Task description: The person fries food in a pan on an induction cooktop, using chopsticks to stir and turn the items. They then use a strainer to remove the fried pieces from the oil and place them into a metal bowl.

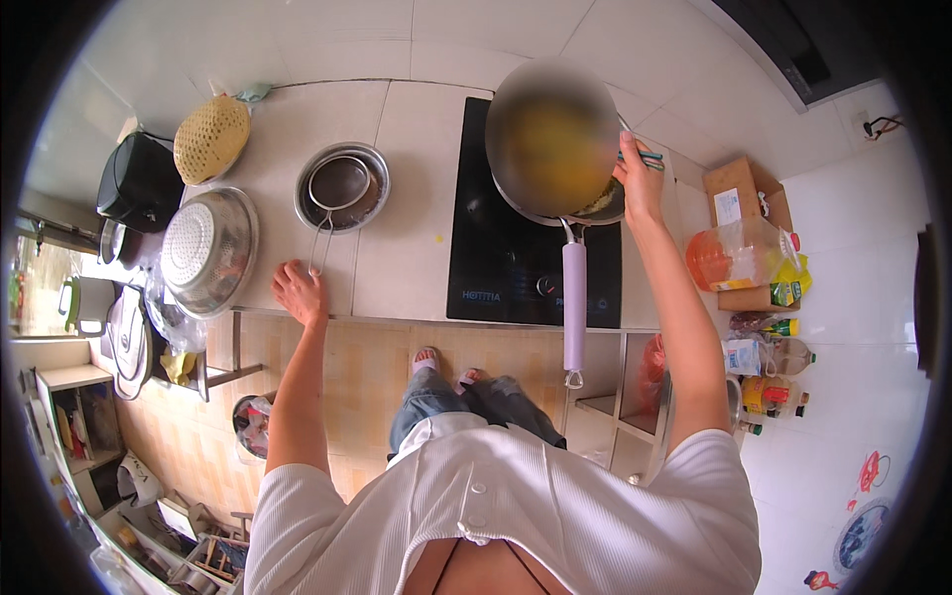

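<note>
My right hand [641,182] is closed around a thin teal-ended utensil [648,158], apparently chopsticks, at the right rim of a frying pan. A round blur covers most of the pan and the utensil's far end; some yellowish food [606,199] shows at the lower right. The pan's lilac handle [573,305] points towards me, with no hand on it. Half curled on the counter, my left hand [299,291] has its thumb at the looped end of a wire-handled strainer [340,182]. Whether it grips that loop is unclear. The strainer sits over a metal bowl [379,204] holding dark contents.
Beneath the pan lies a black induction cooktop [506,275]. An upturned metal colander [216,253], a yellow basket [212,141] and a black appliance [137,182] crowd the counter's left. Right of the cooktop are an oil jug [732,253], a cardboard box [744,186] and several bottles [773,396].
</note>
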